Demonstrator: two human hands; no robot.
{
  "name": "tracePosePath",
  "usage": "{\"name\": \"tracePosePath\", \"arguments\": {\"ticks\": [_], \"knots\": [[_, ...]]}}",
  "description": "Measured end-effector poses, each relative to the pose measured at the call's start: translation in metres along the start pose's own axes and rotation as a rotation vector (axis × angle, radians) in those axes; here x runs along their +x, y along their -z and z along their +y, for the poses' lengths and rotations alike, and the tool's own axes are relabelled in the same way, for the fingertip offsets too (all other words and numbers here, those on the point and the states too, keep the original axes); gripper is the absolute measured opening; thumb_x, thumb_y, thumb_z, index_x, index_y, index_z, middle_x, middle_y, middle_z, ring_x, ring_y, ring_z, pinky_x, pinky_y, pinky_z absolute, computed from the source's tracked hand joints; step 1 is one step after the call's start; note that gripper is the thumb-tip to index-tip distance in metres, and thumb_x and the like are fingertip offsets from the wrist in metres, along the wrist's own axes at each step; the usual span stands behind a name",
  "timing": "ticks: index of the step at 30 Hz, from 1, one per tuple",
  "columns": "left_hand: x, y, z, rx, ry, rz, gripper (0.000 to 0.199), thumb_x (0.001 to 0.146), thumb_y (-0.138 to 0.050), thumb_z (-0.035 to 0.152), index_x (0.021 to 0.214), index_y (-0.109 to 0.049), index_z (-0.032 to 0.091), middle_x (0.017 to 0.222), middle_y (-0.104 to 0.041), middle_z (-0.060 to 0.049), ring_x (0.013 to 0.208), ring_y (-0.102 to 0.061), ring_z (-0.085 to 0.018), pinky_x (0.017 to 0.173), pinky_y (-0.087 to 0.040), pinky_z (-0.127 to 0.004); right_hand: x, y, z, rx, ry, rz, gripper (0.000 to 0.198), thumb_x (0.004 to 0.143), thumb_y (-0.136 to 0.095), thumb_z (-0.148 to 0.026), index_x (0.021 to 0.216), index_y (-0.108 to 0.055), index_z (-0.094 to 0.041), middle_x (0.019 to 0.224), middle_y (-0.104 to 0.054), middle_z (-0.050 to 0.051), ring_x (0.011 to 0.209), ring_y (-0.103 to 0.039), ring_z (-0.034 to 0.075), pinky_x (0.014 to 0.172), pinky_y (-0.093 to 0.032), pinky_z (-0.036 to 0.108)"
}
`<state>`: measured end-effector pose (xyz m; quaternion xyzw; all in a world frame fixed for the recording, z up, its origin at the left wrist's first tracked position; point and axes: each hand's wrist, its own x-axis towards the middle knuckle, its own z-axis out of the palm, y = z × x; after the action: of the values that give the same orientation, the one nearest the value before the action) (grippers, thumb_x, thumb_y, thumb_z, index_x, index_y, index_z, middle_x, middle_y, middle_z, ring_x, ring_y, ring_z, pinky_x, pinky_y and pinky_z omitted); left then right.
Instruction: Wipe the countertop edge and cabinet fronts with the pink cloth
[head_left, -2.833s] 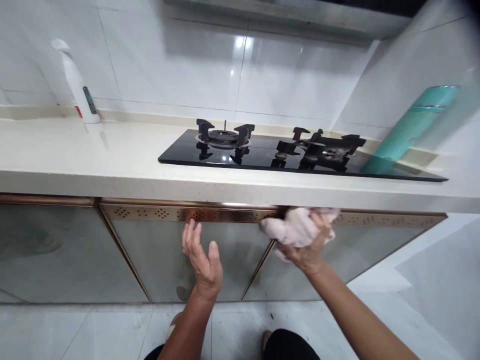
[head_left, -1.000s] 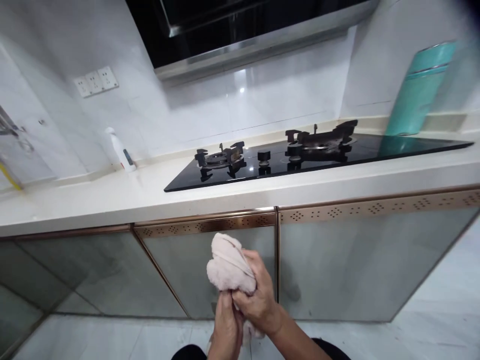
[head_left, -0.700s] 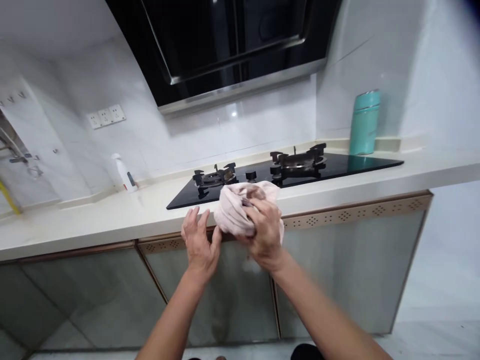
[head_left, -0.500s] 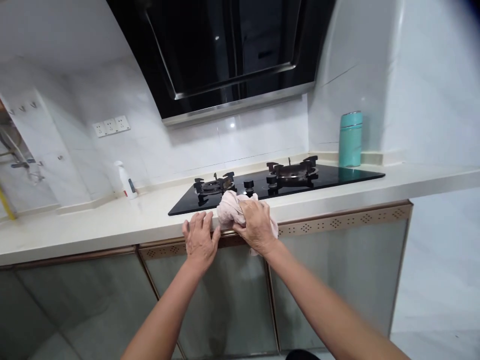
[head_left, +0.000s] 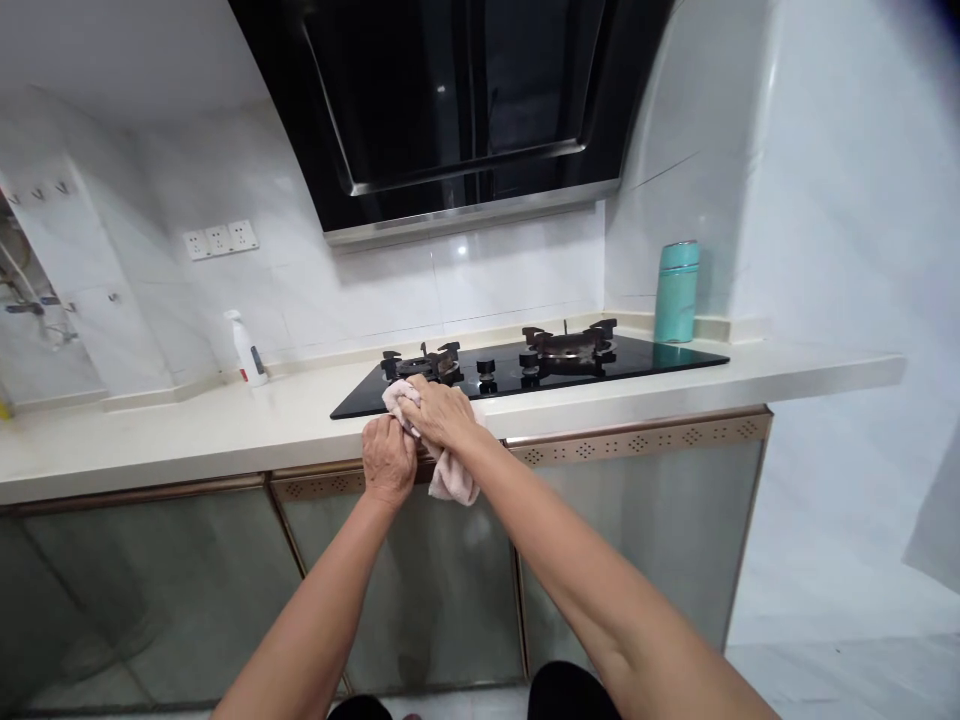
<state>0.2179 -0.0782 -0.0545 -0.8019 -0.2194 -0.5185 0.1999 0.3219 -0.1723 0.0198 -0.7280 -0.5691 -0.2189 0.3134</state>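
Note:
A pale pink cloth (head_left: 454, 480) is bunched at the front edge of the counter, just before the black gas hob (head_left: 645, 369). My right hand (head_left: 444, 412) is closed on its upper part, and a loose end hangs down over the cabinet front. Close beside it, my left hand (head_left: 388, 455) is curled at the counter edge, its thumb side against the cloth and seemingly gripping a bit of it; its fingertips are hidden. Behind the hands stand the left burner (head_left: 421, 366) and two black knobs (head_left: 486, 370).
A teal flask (head_left: 677, 292) stands at the hob's back right. A white spray bottle (head_left: 246, 350) is on the counter (head_left: 172, 425) to the left. The black range hood (head_left: 450, 110) hangs above, with wall sockets (head_left: 220, 240) at left. Cabinet doors (head_left: 420, 580) lie below the counter.
My right hand has moved left with the cloth, up against my left hand. The left hand's spread fingers have curled in. The view has shifted slightly.

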Motion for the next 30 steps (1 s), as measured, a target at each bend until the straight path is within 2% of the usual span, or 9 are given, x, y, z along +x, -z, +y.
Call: {"name": "tracePosePath", "arguments": {"ticks": [3,6,11,14,17,20,22,25,30], "knots": [[0.002,0.009,0.001,-0.006,-0.030,-0.041,0.027,0.099,-0.040,0.024,0.094,-0.065,0.018,0.098,-0.064,-0.015,0.097,-0.054,-0.031,0.094,-0.044,-0.045,-0.010,0.003,0.009,-0.045,-0.001,0.031,0.036,0.100,-0.038,-0.043,0.122,-0.059,-0.025,0.113,-0.072,0.008,0.105,-0.063,0.023,0.088,-0.039,0.034],[0.004,0.015,0.003,-0.039,-0.038,-0.058,0.027,0.099,-0.042,0.024,0.106,-0.066,0.016,0.104,-0.066,-0.014,0.101,-0.056,-0.031,0.098,-0.044,-0.045,-0.024,0.011,0.027,-0.072,-0.022,0.053,0.036,0.099,-0.041,-0.045,0.117,-0.062,-0.023,0.115,-0.071,0.010,0.109,-0.060,0.024,0.090,-0.038,0.033],[0.003,0.018,0.004,-0.107,-0.051,-0.070,0.028,0.100,-0.045,0.024,0.115,-0.066,0.017,0.110,-0.068,-0.013,0.106,-0.058,-0.030,0.103,-0.042,-0.045,-0.048,0.044,0.083,-0.107,-0.122,0.066,0.035,0.099,-0.036,-0.043,0.107,-0.063,-0.023,0.109,-0.071,0.008,0.097,-0.061,0.022,0.084,-0.041,0.034],[0.001,0.018,0.005,-0.156,-0.032,-0.071,0.029,0.100,-0.046,0.025,0.119,-0.066,0.017,0.112,-0.067,-0.013,0.110,-0.058,-0.029,0.106,-0.041,-0.045,-0.066,0.067,0.119,-0.167,-0.223,0.095,0.040,0.099,-0.032,-0.044,0.106,-0.065,-0.021,0.111,-0.070,0.013,0.101,-0.061,0.027,0.087,-0.043,0.040],[-0.001,0.016,0.007,-0.199,-0.007,-0.073,0.029,0.100,-0.046,0.028,0.118,-0.067,0.018,0.113,-0.067,-0.014,0.111,-0.057,-0.030,0.106,-0.041,-0.046,-0.075,0.081,0.134,-0.255,-0.312,0.130,0.046,0.099,-0.030,-0.046,0.107,-0.066,-0.019,0.111,-0.069,0.020,0.110,-0.059,0.036,0.092,-0.043,0.049],[-0.002,0.012,0.009,-0.230,0.016,-0.038,0.034,0.101,-0.045,0.034,0.123,-0.065,0.016,0.112,-0.067,-0.015,0.110,-0.057,-0.030,0.105,-0.041,-0.046,-0.069,0.079,0.122,-0.310,-0.370,0.140,0.053,0.099,-0.026,-0.049,0.106,-0.068,-0.016,0.110,-0.068,0.024,0.108,-0.060,0.042,0.090,-0.043,0.055],[-0.003,0.008,0.010,-0.253,0.050,0.011,0.041,0.102,-0.044,0.038,0.132,-0.058,0.013,0.115,-0.067,-0.016,0.110,-0.057,-0.030,0.106,-0.040,-0.045,-0.058,0.067,0.101,-0.303,-0.370,0.116,0.056,0.100,-0.024,-0.051,0.102,-0.068,-0.017,0.105,-0.069,0.023,0.100,-0.062,0.040,0.086,-0.044,0.054],[-0.006,0.002,0.009,-0.275,0.074,0.068,0.049,0.102,-0.043,0.042,0.141,-0.050,0.012,0.117,-0.067,-0.016,0.110,-0.057,-0.029,0.106,-0.039,-0.045,-0.037,0.039,0.057,-0.239,-0.286,0.041,0.057,0.102,-0.022,-0.053,0.099,-0.068,-0.018,0.100,-0.071,0.018,0.090,-0.064,0.032,0.083,-0.047,0.047],[-0.008,0.002,0.002,-0.269,0.013,0.061,0.055,0.104,-0.040,0.043,0.149,-0.042,0.011,0.117,-0.067,-0.016,0.108,-0.058,-0.028,0.103,-0.041,-0.043,0.007,-0.002,0.000,-0.108,-0.110,-0.075,0.063,0.102,-0.022,-0.064,0.114,-0.062,-0.017,0.115,-0.068,0.016,0.103,-0.062,0.028,0.090,-0.045,0.039]]}}
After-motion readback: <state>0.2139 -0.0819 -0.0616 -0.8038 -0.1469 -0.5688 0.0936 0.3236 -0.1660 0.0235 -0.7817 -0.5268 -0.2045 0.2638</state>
